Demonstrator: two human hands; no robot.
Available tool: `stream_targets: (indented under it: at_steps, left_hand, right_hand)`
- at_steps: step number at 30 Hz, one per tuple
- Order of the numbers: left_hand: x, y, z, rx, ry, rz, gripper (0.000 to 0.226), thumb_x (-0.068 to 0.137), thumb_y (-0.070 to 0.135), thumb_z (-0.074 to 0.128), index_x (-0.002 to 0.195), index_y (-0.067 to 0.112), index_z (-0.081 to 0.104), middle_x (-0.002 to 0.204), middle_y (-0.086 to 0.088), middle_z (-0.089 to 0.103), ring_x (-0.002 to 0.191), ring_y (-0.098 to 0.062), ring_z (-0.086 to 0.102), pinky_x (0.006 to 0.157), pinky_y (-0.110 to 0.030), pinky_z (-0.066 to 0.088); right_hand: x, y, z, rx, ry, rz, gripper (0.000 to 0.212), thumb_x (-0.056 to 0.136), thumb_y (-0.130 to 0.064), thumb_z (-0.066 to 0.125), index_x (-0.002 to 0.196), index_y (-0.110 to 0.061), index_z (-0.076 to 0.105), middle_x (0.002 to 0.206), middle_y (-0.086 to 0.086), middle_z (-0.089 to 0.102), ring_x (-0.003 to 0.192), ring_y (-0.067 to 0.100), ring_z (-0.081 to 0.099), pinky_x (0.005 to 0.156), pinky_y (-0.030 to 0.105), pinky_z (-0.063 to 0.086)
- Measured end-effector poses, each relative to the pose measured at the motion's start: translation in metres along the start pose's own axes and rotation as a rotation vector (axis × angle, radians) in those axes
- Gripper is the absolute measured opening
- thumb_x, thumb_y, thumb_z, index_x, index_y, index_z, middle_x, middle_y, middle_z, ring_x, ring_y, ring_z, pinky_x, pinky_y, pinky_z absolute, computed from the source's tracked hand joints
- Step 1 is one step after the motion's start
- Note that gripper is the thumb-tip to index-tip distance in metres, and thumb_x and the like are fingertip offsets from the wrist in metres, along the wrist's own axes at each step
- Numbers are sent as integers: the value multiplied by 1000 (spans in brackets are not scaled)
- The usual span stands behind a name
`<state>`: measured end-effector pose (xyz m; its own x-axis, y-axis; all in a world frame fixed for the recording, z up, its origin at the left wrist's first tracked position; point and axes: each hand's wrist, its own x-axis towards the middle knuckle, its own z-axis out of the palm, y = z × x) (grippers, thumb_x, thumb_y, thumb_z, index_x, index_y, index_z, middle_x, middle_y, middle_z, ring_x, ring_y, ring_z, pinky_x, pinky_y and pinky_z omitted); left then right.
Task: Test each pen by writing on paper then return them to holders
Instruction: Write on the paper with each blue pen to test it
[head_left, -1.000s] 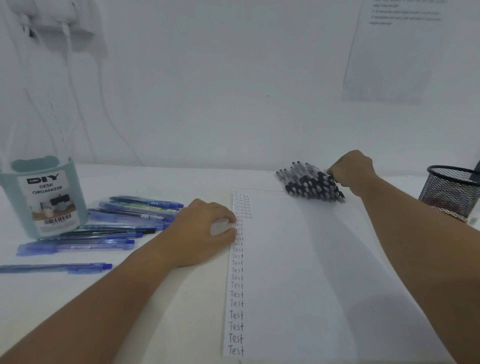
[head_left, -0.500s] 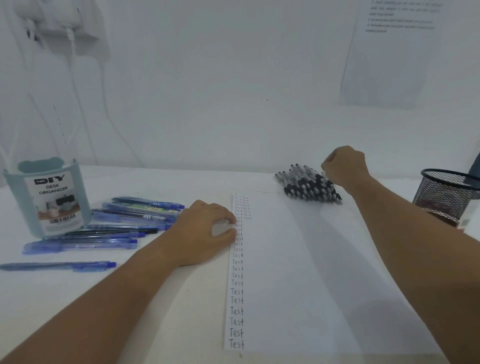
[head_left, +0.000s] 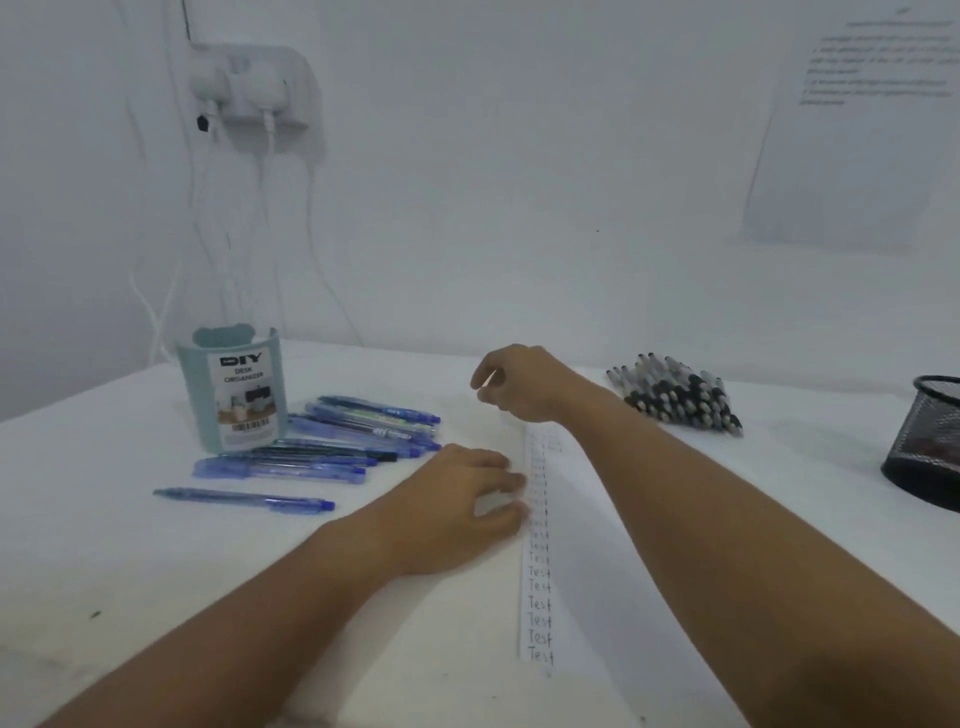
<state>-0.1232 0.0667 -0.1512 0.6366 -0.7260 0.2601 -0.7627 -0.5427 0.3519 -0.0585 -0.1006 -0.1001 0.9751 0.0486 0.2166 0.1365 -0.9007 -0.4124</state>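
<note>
The head camera looked down on a white table (head_left: 104, 545) where a sheet of paper (head_left: 623, 545) lay, its left margin filled with a column of handwritten "Test" words. The left hand (head_left: 457, 509) rested flat at the paper's left edge, its fingers relaxed and slightly spread, the fingertips touching the sheet. The right hand (head_left: 524, 384) hung above the paper's top left corner with its fingers curled inward; whether they pinched a pen could not be told, as the view was blurred there. A pile of black-and-clear pens (head_left: 680, 400) lay near the paper's top right corner, well apart from both hands. A group of blue pens (head_left: 332, 447) lay loose beside a light blue desk organizer (head_left: 234, 389) on the left. A black mesh pen holder (head_left: 930, 447) stood at the right edge.
</note>
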Motion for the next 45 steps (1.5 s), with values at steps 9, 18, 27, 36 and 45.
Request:
stream_targets:
  at_steps: [9,18,27,36,45]
  left_hand:
    - [-24,-18,-12,-253,88,-61,26,86,29,64,112,33,70,126,21,59,115,17,46,104,-7,30]
    - [-25,-26,-16,-485,98,-169,21,83,12,68,98,24,76,107,17,70,102,19,54,93,0,36]
    - [-25,-25,-15,-512,120,-183,21,82,13,68,97,26,76,107,18,69,102,20,54,90,3,34]
    - [-25,-21,-12,-446,163,-166,21,82,15,69,100,24,75,109,17,68,99,21,54,84,6,33]
    - [-25,-19,-11,-408,202,-142,21,82,17,69,100,24,75,105,18,69,98,20,56,85,4,35]
  right_hand:
    - [17,-15,29,-37,-147,-63,32,100,-15,51,127,-28,63,121,2,65,101,13,55,87,22,38]
    - [29,-42,41,-47,-249,-148,36,99,-43,52,132,-30,59,129,0,62,112,16,55,89,26,35]
    - [19,-25,21,-160,-247,-44,27,94,-24,59,121,-24,61,110,-1,60,94,15,55,87,29,45]
    - [-10,0,-5,-68,-310,50,45,89,-1,60,129,-23,60,119,0,66,92,14,59,84,27,45]
    - [-10,0,-10,-58,-203,20,35,88,-10,68,121,-21,64,113,-2,66,91,13,57,78,24,40]
